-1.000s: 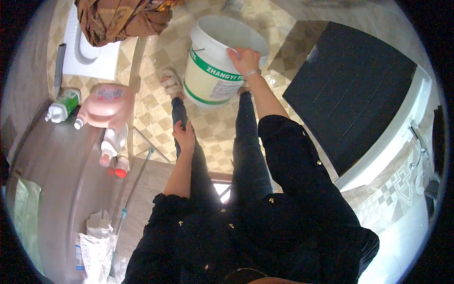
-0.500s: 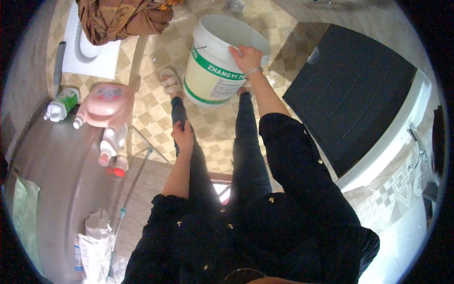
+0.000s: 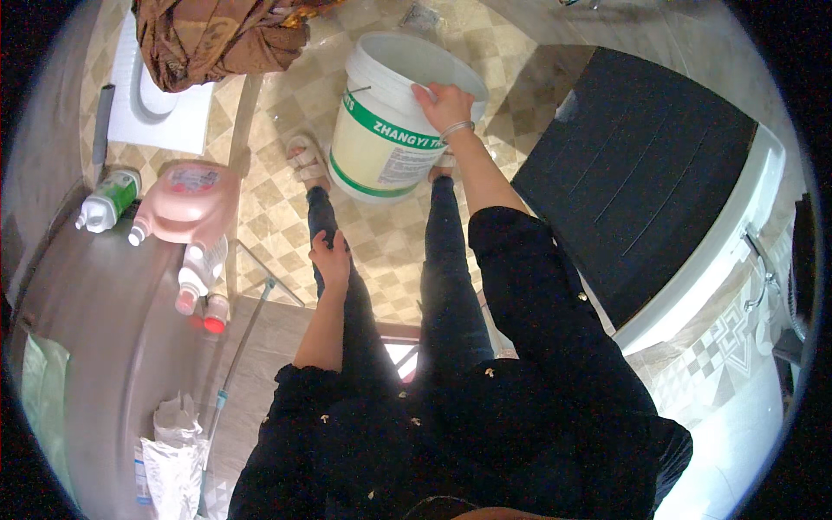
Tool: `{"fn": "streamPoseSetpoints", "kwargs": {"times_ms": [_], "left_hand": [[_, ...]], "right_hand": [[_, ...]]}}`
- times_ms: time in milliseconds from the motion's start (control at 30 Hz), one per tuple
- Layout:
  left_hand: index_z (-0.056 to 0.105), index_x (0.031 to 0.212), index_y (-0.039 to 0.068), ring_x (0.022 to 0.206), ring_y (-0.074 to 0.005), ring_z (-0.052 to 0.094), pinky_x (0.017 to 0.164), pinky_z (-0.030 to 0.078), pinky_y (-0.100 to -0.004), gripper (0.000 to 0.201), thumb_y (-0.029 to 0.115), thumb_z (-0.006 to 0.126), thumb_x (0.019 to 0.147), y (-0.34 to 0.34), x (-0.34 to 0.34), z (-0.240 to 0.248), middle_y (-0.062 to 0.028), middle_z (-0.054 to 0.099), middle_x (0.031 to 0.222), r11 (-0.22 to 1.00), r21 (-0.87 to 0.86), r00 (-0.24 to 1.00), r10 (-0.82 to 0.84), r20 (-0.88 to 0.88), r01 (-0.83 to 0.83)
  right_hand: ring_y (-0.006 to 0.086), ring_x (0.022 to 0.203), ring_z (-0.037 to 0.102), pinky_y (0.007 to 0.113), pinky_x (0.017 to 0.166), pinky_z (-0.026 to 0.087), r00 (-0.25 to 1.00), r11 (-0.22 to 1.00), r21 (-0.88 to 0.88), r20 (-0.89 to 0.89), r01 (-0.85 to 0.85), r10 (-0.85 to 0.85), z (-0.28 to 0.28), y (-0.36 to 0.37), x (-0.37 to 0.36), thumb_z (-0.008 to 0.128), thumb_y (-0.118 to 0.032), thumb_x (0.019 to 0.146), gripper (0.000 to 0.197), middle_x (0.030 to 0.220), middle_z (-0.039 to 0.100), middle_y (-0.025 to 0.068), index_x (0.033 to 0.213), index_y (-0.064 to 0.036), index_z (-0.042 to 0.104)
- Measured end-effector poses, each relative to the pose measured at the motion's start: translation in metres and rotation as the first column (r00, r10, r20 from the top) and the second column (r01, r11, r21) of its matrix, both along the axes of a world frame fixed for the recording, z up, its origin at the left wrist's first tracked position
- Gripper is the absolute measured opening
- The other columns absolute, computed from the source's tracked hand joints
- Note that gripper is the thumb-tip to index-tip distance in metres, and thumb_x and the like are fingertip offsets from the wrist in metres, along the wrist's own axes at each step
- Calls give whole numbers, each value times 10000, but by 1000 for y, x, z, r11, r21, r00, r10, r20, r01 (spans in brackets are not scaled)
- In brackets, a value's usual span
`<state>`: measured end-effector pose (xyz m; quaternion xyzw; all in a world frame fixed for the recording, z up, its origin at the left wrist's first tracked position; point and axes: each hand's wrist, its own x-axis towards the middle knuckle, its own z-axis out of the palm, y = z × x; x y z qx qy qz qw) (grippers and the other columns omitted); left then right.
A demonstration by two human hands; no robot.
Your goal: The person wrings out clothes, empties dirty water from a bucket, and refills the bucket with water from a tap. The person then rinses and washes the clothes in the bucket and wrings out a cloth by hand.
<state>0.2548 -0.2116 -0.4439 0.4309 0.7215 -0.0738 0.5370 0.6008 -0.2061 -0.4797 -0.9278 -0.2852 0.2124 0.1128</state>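
A large white bucket [image 3: 387,139] with a green band and a pale yellow label stands on the tiled floor just ahead of my feet, tilted a little in view. My right hand [image 3: 445,107] holds its near right rim, fingers over the edge and a bracelet at the wrist. The inside I can see looks pale; the bottom is hidden. My left hand [image 3: 330,257] hangs empty above my left leg, its fingers loosely bent and apart, away from the bucket.
On the left are a squat toilet [image 3: 169,126], brown cloth [image 3: 221,39], a green-and-white bottle [image 3: 111,201], a pink jug [image 3: 191,204] and a thin pole [image 3: 238,347]. A tub [image 3: 693,277] with a black cover [image 3: 637,173] stands right. A floor drain [image 3: 420,16] lies beyond the bucket.
The whole view has shifted slightly left. My right hand keeps its hold on the bucket rim, and my left hand stays empty over my leg.
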Motion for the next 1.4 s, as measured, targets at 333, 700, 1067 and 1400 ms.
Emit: {"fn": "streamPoseSetpoints", "kwargs": {"times_ms": [333,700,1067,1400], "left_hand": [[384,1170,19,758,-218,525,554,494,-293,536,309,598,773,0,6,3,-183,333,1061,1000,-13,999,14,-30,-15],[379,1190,19,904,-293,443,752,421,-339,586,365,583,764,-9,-11,-21,-229,360,1076,994,19,992,-104,-76,106],[394,1157,-1,636,-223,514,658,447,-325,535,277,618,757,-13,-5,-18,-221,391,980,986,143,996,-73,-49,80],[400,1164,-4,967,-325,409,820,385,-363,564,315,611,749,-12,-1,-18,-254,382,1048,993,87,995,-72,-66,78]], "right_hand": [[337,730,594,427,704,424,999,1000,20,-28,-19,19,-6,1,14,493,-544,751,504,729,619,179,836,-78,668],[335,779,593,420,739,423,999,998,-66,-37,-23,20,-12,5,22,489,-553,750,510,780,625,175,884,-92,662],[333,841,590,392,794,430,998,996,-82,-60,-30,25,-25,5,35,463,-583,753,566,868,620,184,931,-77,648],[335,968,544,489,852,340,989,996,-91,-148,9,-22,-33,-1,47,420,-618,752,572,1001,602,154,1052,-170,611]]}}
